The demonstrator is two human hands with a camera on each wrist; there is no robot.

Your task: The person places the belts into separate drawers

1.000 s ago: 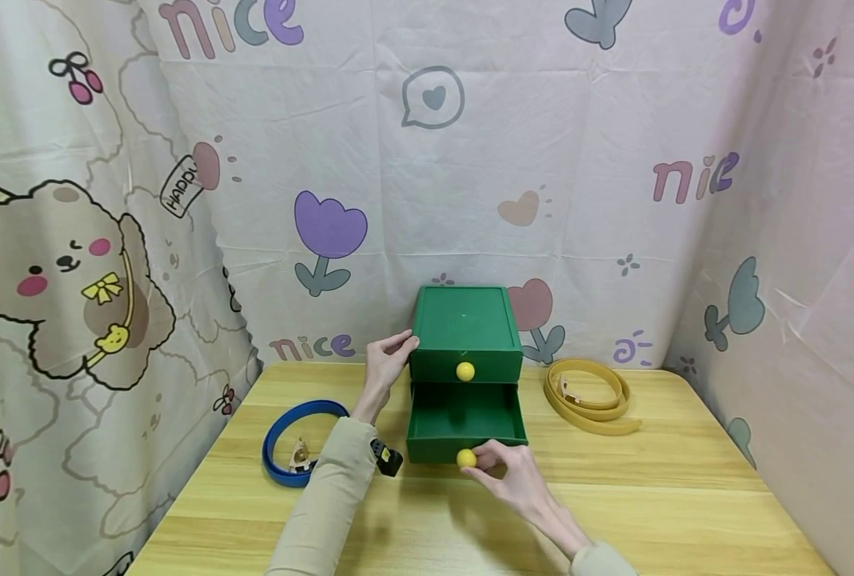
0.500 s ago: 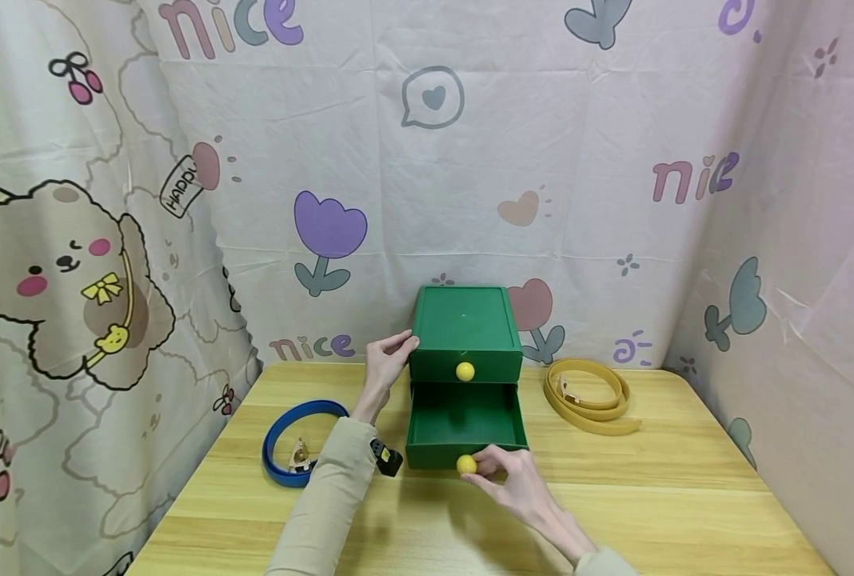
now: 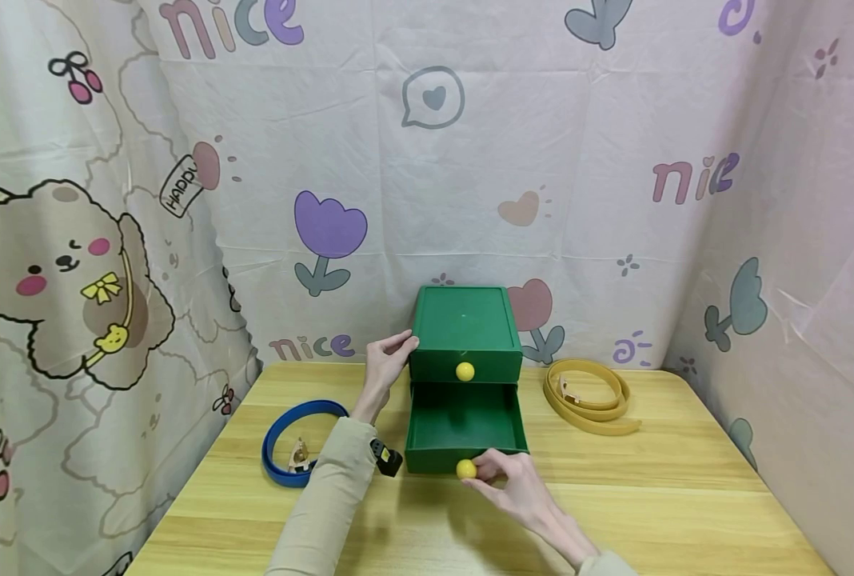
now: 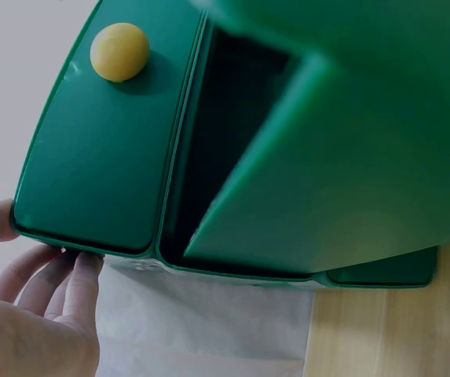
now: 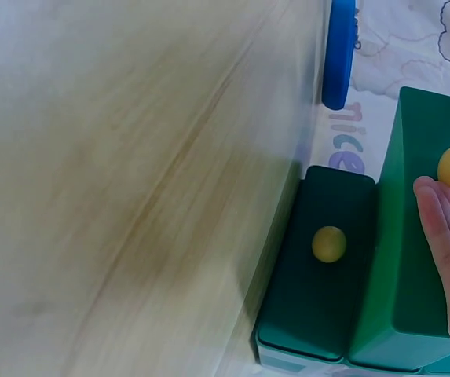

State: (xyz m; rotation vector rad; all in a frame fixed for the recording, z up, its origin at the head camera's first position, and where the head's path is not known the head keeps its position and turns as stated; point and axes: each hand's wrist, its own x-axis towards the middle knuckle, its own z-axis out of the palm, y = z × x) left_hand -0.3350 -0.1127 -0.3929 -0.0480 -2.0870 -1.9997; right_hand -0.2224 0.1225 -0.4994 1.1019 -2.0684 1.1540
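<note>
A green drawer cabinet point(image 3: 463, 316) with yellow ball knobs stands at the middle back of the table. My left hand point(image 3: 382, 364) grips its upper left front corner; the left wrist view has the thumb on the top edge and the fingers against the side. Below the closed top drawer point(image 3: 427, 366), the middle drawer point(image 3: 463, 432) sticks well out towards me. My right hand point(image 3: 519, 490) pinches that drawer's yellow knob point(image 3: 466, 469) between thumb and fingers. A closed bottom drawer point(image 5: 311, 298) shows in the right wrist view; the pulled-out one hides it in the head view.
A coiled blue belt point(image 3: 288, 478) with a gold-coloured buckle lies left of the cabinet, partly behind my left sleeve. Right of the cabinet lies a coiled yellow belt point(image 3: 607, 428). A printed curtain point(image 3: 434, 160) hangs behind and on both sides of the wooden table point(image 3: 657, 512).
The middle drawer has slid a little further out towards me, my right hand moving with its knob. My left hand has stayed on the cabinet's corner.
</note>
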